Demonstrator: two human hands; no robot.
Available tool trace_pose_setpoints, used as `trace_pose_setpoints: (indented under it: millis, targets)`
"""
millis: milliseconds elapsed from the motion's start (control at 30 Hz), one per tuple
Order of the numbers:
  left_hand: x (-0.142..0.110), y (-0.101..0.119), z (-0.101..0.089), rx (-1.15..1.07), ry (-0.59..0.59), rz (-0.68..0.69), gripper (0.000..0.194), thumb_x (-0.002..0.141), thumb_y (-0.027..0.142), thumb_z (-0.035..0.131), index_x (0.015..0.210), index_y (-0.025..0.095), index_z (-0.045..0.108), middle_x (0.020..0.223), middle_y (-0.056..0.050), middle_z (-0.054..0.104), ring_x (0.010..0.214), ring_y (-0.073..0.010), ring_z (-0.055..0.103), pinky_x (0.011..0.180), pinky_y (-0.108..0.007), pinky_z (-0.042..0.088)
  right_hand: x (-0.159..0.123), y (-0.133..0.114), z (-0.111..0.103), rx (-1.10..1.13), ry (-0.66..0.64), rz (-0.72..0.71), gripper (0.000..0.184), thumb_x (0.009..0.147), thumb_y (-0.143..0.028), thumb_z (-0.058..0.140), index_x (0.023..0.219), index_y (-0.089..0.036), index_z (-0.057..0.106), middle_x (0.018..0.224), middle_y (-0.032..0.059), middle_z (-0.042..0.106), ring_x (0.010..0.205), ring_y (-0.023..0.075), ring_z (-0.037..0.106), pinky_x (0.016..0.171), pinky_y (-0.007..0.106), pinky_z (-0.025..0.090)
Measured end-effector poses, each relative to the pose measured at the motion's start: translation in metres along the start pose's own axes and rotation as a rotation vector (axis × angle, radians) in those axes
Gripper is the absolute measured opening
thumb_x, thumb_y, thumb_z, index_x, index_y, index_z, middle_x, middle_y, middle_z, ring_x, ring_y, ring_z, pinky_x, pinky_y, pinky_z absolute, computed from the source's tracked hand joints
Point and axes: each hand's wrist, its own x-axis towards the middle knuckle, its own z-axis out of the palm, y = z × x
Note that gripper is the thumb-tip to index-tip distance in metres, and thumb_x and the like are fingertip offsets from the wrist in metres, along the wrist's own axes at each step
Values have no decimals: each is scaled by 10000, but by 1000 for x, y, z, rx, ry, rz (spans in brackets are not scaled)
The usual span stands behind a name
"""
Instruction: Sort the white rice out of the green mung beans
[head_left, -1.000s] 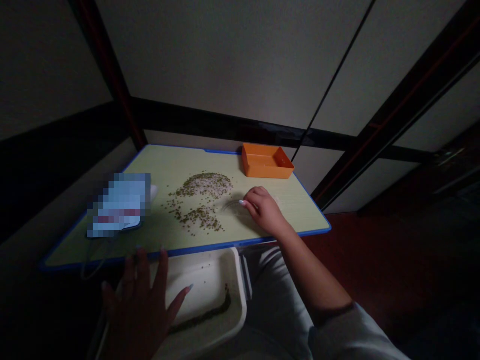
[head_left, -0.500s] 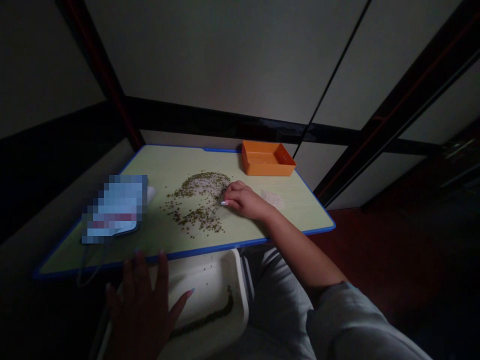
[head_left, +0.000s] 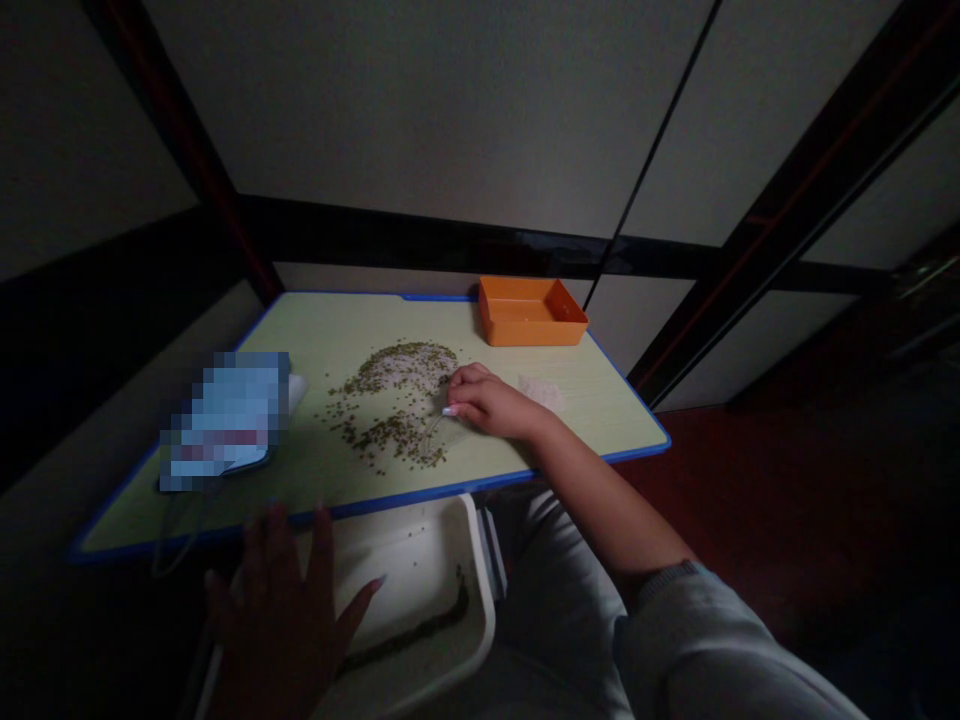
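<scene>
My right hand (head_left: 487,403) rests on the pale green board (head_left: 360,320), fingers pinched on a thin transparent tool (head_left: 435,430), perhaps tweezers. Its tip lies among a loose ring of small green beans (head_left: 390,410) mixed with pale grains. A small pale heap of grains (head_left: 541,393) sits just right of that hand. My left hand (head_left: 277,610) is in shadow, open with fingers spread, at the left side of a white tray (head_left: 420,550), below the board's front edge. A curved line of green beans (head_left: 412,635) lies in that tray.
An orange rectangular tray (head_left: 531,312) stands at the board's back edge. A pixelated blue-and-white object (head_left: 225,420) lies at the left, with a thin loop of cord below it. My grey-clad legs lie under the board; dark wall framing stands behind.
My right hand has moved left, from beside the beans to their edge, bringing the transparent tool among them. My left hand stays nearly still.
</scene>
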Motion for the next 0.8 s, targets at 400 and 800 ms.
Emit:
trace_pose_setpoints:
  millis: [400, 800]
  targets:
    - [-1, -2, 1, 54, 50, 48, 910, 804, 474, 555, 1493, 213, 22, 1595, -220, 3, 1476, -402, 78, 1097, -745, 133, -4, -8, -5, 32, 22, -16, 235, 932, -313, 540, 772, -163, 625, 942, 74, 553, 966, 192, 470, 916, 335, 386]
    - [-2, -2, 3, 47, 40, 34, 923, 799, 495, 550, 1492, 233, 0, 1602, -194, -24, 1479, -397, 48, 1102, -744, 124, 4, -11, 8, -55, 34, -20, 264, 925, -364, 546, 783, -166, 649, 944, 82, 565, 950, 204, 471, 881, 335, 388]
